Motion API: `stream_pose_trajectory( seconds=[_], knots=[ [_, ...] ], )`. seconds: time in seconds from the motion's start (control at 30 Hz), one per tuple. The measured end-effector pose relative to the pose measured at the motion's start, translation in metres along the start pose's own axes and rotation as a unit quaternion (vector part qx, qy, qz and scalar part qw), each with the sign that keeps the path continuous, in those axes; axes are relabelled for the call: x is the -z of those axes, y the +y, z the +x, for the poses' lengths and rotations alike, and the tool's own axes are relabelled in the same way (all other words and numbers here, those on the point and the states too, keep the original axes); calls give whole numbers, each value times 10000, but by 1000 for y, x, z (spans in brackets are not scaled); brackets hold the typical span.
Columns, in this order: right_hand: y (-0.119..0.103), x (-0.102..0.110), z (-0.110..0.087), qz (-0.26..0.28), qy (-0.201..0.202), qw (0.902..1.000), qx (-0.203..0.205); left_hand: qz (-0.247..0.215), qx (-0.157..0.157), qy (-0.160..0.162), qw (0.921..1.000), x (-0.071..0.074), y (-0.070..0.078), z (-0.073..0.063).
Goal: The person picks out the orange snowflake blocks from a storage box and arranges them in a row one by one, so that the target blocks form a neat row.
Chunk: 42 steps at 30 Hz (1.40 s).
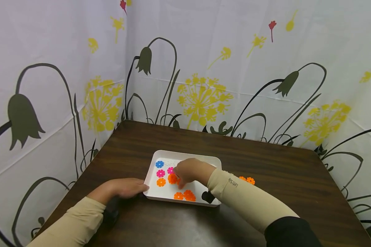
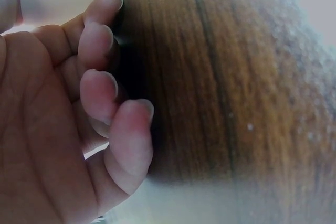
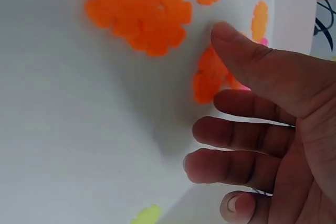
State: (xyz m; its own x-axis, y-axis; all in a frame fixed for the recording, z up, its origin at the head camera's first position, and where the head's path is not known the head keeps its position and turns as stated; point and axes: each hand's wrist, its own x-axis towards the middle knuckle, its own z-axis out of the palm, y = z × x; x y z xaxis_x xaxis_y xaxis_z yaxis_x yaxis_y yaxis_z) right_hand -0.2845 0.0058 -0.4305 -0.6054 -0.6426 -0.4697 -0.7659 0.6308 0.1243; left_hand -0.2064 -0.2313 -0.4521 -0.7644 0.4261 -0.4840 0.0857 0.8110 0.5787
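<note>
A white tray (image 1: pixel 185 202) on the table holds flower-shaped discs with notched edges. My left hand (image 1: pixel 128 187) grips its left rim, thumb over the edge; in the left wrist view the fingers (image 2: pixel 131 140) curl beside the dark wood. My right hand (image 1: pixel 190 170) reaches over the tray and pinches an orange flower-shaped disc (image 3: pixel 209 74) between thumb and index finger, the other fingers loosely bent. A blue disc (image 1: pixel 159 164), a pink disc (image 1: pixel 160 173) and an orange disc (image 1: pixel 161 182) form a column at the tray's left. Another pink disc (image 1: pixel 170 170) is partly behind the right hand.
More orange discs (image 1: pixel 189 195) lie along the tray's near side. Some white discs (image 1: pixel 170 164) lie at its far side. Two orange discs (image 1: pixel 250 180) show beyond the right forearm. A yellow-green disc (image 3: pixel 147 215) shows in the right wrist view. A flower-print curtain (image 1: pixel 204 51) hangs behind the brown table (image 1: pixel 281 164).
</note>
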Motion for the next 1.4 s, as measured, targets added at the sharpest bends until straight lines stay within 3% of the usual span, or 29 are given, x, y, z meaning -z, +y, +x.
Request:
stream_pose_trajectory(
  seconds=[0.4,0.63,0.97,1.4],
  knots=[
    [0,-3,-4,97,69,9999,121,39,92,-41,9999,2,3,3],
    [10,-5,-10,-170,541,9971,515,54,156,-57,9998,0,1,4],
    [30,-1,-28,-132,821,9964,150,8,65,-40,10000,1,1,2],
    [47,-6,-55,344,1544,9872,229,-68,139,-40,9999,2,3,1]
  ],
)
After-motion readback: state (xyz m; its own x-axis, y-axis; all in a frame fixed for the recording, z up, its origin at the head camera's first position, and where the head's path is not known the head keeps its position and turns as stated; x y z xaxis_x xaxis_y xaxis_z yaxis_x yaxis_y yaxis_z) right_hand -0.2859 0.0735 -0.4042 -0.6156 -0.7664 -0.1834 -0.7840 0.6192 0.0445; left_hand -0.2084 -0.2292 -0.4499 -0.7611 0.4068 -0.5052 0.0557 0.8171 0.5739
